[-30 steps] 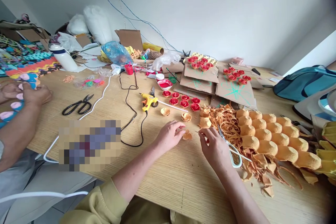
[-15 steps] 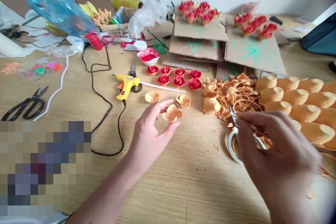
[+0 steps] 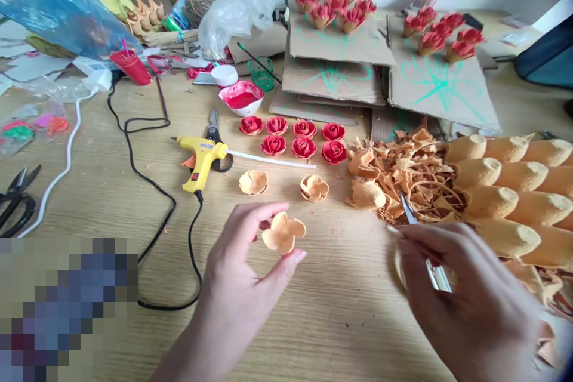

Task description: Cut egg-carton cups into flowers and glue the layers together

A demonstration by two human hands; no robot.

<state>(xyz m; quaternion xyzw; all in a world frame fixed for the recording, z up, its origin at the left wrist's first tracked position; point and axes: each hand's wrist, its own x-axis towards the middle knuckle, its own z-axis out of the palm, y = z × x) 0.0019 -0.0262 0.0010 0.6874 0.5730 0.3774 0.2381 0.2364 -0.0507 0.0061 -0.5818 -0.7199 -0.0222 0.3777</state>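
Observation:
My left hand [image 3: 250, 268] holds a four-petalled egg-carton flower cup [image 3: 283, 233] upright between thumb and fingers, above the wooden table. Beyond it sit two more unpainted cups, a left flower cup [image 3: 253, 181] and a right flower cup [image 3: 314, 188] with layered petals. My right hand [image 3: 465, 286] is closed in a pinch at the fingertips; what it pinches, if anything, I cannot make out. Just behind it is a pair of scissors [image 3: 408, 210] with pale handles, partly hidden by the hand. Its blades point at a heap of orange carton scraps [image 3: 416, 173].
Several red paper roses [image 3: 304, 147] lie in two rows. Left are a yellow glue gun [image 3: 201, 158] with its cord, and black scissors [image 3: 18, 197]. Behind stand a bowl of red paint [image 3: 242, 98] and cardboard sheets [image 3: 340, 48] bearing red flowers. Egg cartons [image 3: 505, 203] lie right.
The view has shifted, so most table items sit farther left. My left hand, with the flower cup, has drawn back from the two cups on the table. My right hand stays pinched by the scissors.

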